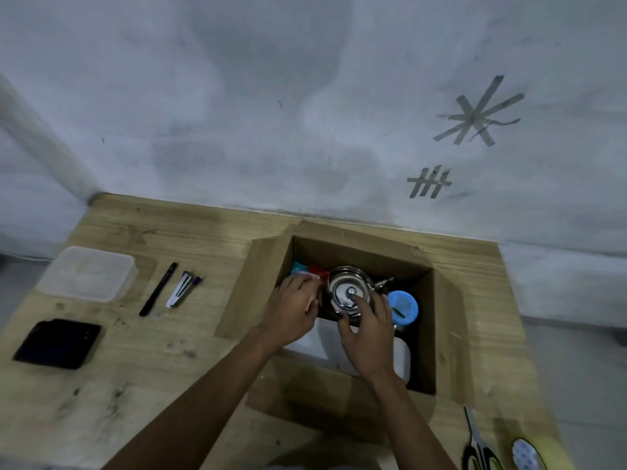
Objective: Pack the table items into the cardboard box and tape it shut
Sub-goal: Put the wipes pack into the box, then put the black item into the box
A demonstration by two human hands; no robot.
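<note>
An open cardboard box (448,320) stands on the wooden table (142,361), flaps spread out. Inside it sit a steel lidded pot (346,288), a blue-lidded jar (403,305), a white container (402,359) and colourful packets (307,268). My right hand (368,337) grips the near side of the steel pot, one finger lying on its lid. My left hand (291,308) reaches into the box at the pot's left, fingers curled on a pink-white packet (312,276). Outside the box lie a clear plastic container (88,273), a black pen (157,289), two purple-capped pens (183,288) and a black wallet (59,343).
Scissors (475,446) and a roll of tape (532,454) lie at the table's near right corner. A grey wall rises right behind the table, with tape marks on it. The table's left edge drops to the floor.
</note>
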